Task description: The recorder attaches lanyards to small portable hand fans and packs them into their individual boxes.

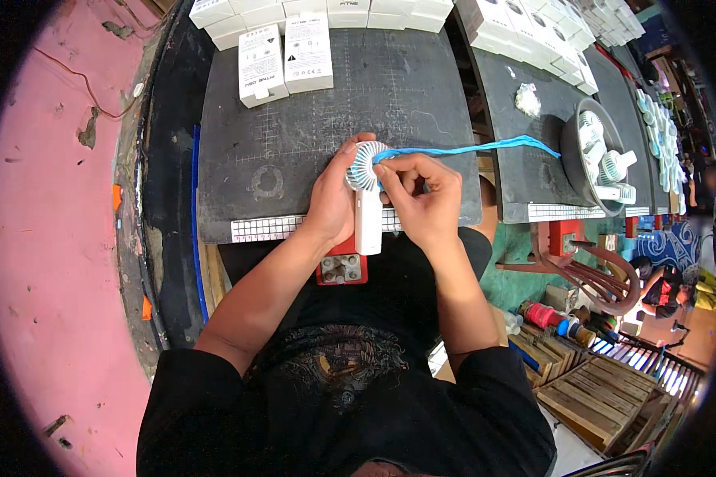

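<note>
A white handheld fan (pixel 367 215) with a round ribbed head is held up over the front edge of the dark table (pixel 374 95). My left hand (pixel 332 195) is wrapped round the fan's head and upper handle from the left side. At the right of the head, my right hand (pixel 426 191) pinches a bright blue strand (pixel 477 149) close against the ribs. From there the strand stretches rightward past the table's edge, ending near a grey bowl (pixel 569 151). Whether it is a cord or a twisted strip, I cannot tell.
Two white boxes (pixel 308 56) stand at the back of my table, before stacked white boxes (pixel 247 12). The grey bowl on the right table holds several white fans (pixel 612 167). A clear crumpled piece (pixel 527 99) lies near it. Left is a pink wall (pixel 71 238); lower right, wooden crates (pixel 597 397).
</note>
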